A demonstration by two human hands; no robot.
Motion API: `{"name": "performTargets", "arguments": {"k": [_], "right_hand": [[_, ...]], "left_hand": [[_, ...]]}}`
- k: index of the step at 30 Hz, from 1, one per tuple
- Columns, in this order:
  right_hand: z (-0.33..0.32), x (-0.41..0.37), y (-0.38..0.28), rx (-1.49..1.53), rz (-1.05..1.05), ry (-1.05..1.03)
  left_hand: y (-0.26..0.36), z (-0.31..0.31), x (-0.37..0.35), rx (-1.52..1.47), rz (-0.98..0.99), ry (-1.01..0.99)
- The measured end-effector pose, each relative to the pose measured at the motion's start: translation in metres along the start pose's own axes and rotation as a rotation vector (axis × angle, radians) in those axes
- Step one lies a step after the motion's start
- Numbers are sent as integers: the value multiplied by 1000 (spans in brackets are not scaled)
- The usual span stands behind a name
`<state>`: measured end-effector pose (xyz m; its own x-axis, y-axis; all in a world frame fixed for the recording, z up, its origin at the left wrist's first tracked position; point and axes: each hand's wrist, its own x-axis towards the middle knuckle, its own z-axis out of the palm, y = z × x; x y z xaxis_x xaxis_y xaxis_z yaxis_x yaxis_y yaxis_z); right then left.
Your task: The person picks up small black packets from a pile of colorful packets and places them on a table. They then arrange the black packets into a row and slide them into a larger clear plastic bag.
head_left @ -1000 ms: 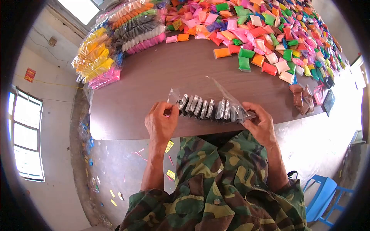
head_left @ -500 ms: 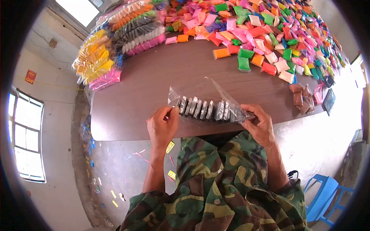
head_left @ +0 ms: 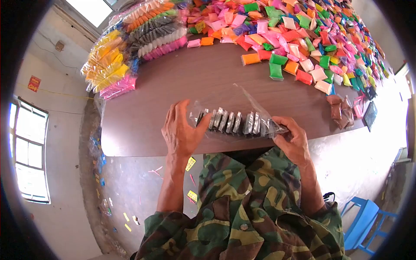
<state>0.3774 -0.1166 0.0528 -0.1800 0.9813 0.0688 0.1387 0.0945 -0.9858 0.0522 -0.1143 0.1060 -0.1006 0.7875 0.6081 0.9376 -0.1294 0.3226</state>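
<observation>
A clear plastic bag lies near the front edge of the brown table, with a row of small black packets standing side by side inside it. My right hand pinches the gathered right end of the bag between thumb and fingers. At the other end, my left hand is open, fingers raised and thumb stretched out across the leftmost packets. Loose film of the bag spreads up and away from the row on the far side.
A large heap of colourful packets covers the table's far right. Bagged rows of yellow, orange, black and pink packets are stacked at the far left. Brown packets lie at the right edge. A blue stool stands on the floor.
My left hand has let go of the bag's left end and spread its fingers, the thumb now over the packets. My right hand keeps its hold on the right end.
</observation>
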Motion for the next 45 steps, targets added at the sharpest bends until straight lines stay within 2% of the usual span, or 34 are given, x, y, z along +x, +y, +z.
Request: {"name": "performTargets", "arguments": {"k": [2, 8, 11, 14, 17, 20, 26, 29, 32, 38, 41, 44, 45], "right_hand": [[-1, -1, -1, -13, -10, 1], [-1, 1, 14, 24, -49, 44], [0, 4, 20, 47, -35, 53], [3, 6, 18, 74, -26, 81], [0, 6, 16, 61, -25, 52], [-1, 7, 16, 70, -59, 44], [-1, 3, 4, 62, -6, 47], [-2, 0, -11, -149, -108, 29], [-1, -5, -20, -339, -190, 52], [7, -13, -24, -449, -448, 201], [3, -19, -14, -614, -706, 217], [16, -22, -20, -598, -934, 99], [23, -21, -27, -652, -905, 32]], "left_hand": [[-2, 8, -2, 11, 19, 8], [-18, -14, -7, -290, -69, -80], [-32, -15, -12, -545, -218, -156], [-34, -16, -15, -703, -296, -216], [-42, -17, -17, -770, -330, -364], [-52, -15, -12, -759, -342, -547], [-60, -10, -8, -453, -111, -656], [-45, -16, -3, -273, -159, -644], [-50, -6, -13, -117, -50, -484], [-62, -1, -62, -62, 49, -201], [-50, -5, -70, 38, 346, -156], [-34, 6, -71, 48, 520, -117], [-28, 7, -67, 30, 529, -117]]}}
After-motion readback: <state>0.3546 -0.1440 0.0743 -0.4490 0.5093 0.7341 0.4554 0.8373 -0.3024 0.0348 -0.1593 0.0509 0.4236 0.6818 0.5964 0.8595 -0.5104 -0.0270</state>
